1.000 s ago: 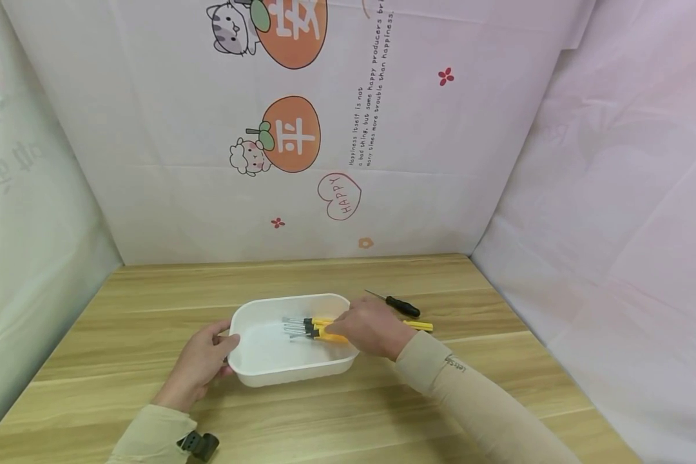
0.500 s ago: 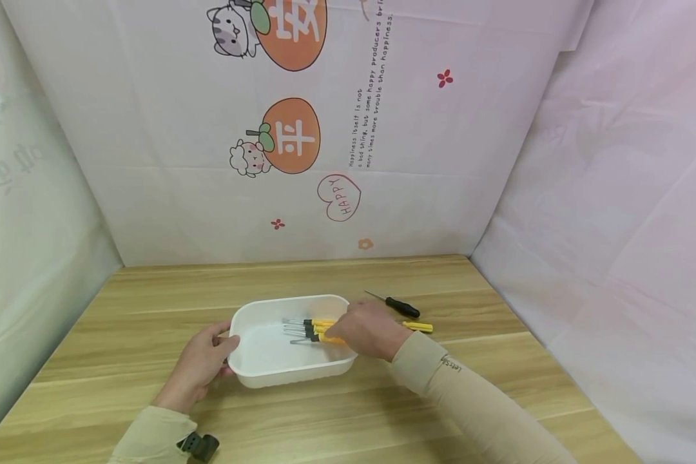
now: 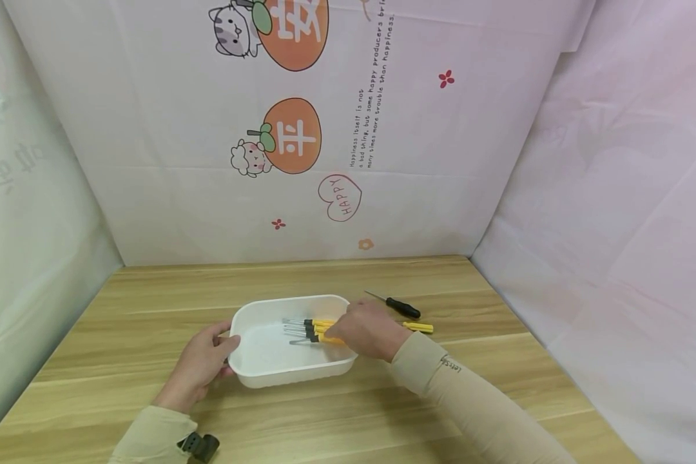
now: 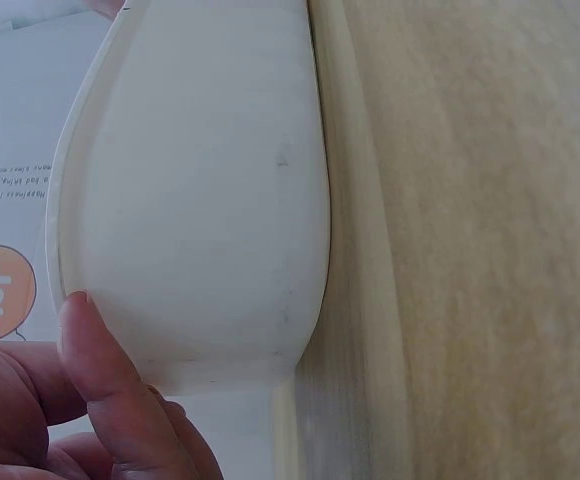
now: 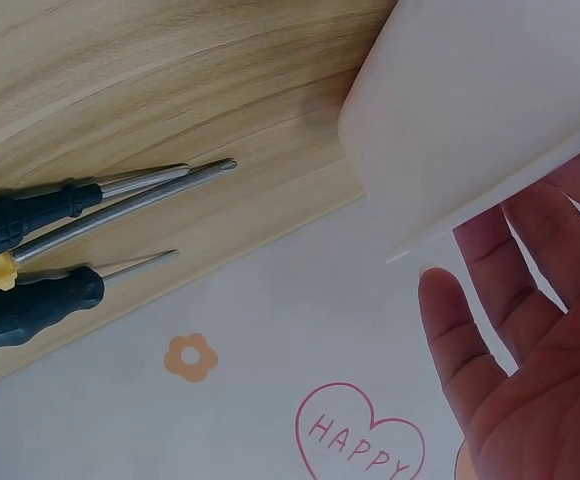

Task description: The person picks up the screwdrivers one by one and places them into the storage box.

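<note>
The white tray (image 3: pixel 267 370) on the surface is steadied by the left hand (image 3: pixel 200 362), thumb curled over its rim. Screwdrivers (image 3: pixel 313 330) inside lie under the relaxed, open right hand (image 3: pixel 368 328); tips could probably get knocked askew.

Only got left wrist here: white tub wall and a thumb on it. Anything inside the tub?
Observer: Yes. Head view shows yellow-handled screwdrivers lying in the white tub, shafts pointing left.
Operator: Where's the right hand?
Observer: The right hand is over the tub's right end, above the handles. In the right wrist view its fingers are straight, not curled.
Operator: Anything outside the tub?
Observer: A black-handled screwdriver lies on the table, just beyond the right hand.
</note>
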`<action>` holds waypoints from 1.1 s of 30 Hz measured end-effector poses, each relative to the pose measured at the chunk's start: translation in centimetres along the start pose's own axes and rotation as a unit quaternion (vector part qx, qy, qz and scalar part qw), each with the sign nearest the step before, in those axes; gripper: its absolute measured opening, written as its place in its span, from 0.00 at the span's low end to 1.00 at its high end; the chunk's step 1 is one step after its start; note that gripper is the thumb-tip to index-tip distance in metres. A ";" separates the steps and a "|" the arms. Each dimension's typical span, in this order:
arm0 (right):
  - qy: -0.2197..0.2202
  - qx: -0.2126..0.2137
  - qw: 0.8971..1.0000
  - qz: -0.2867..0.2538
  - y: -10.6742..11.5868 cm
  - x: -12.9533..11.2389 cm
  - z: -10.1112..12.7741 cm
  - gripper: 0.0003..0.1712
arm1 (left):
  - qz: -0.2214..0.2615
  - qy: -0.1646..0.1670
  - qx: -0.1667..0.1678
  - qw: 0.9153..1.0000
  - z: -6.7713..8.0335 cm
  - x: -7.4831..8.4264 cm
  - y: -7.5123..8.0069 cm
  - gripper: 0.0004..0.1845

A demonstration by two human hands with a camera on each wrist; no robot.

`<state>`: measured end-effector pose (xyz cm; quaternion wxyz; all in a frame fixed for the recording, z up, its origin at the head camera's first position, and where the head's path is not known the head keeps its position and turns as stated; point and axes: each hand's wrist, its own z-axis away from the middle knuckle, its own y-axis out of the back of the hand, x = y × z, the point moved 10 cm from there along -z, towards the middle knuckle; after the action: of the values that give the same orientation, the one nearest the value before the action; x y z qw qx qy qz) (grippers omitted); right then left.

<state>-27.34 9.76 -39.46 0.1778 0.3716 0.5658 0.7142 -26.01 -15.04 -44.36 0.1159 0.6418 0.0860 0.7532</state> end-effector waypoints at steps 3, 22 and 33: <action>0.001 0.000 1.000 -0.002 0.0 0.0 0.0 0.23 | -0.001 0.002 -0.001 1.000 0.0 0.0 0.0 0.31; 0.021 0.056 0.998 -0.001 0.7 0.3 0.6 0.24 | 0.005 0.009 -0.003 1.000 -0.1 -0.2 -0.1 0.31; -0.010 0.079 0.997 0.012 1.2 2.2 1.7 0.25 | 0.004 0.010 -0.002 1.000 0.1 -0.1 -0.1 0.30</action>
<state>-27.34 12.04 -37.51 0.1454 0.3980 0.6142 0.6658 -25.93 -14.99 -44.47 0.1133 0.6342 0.0835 0.7603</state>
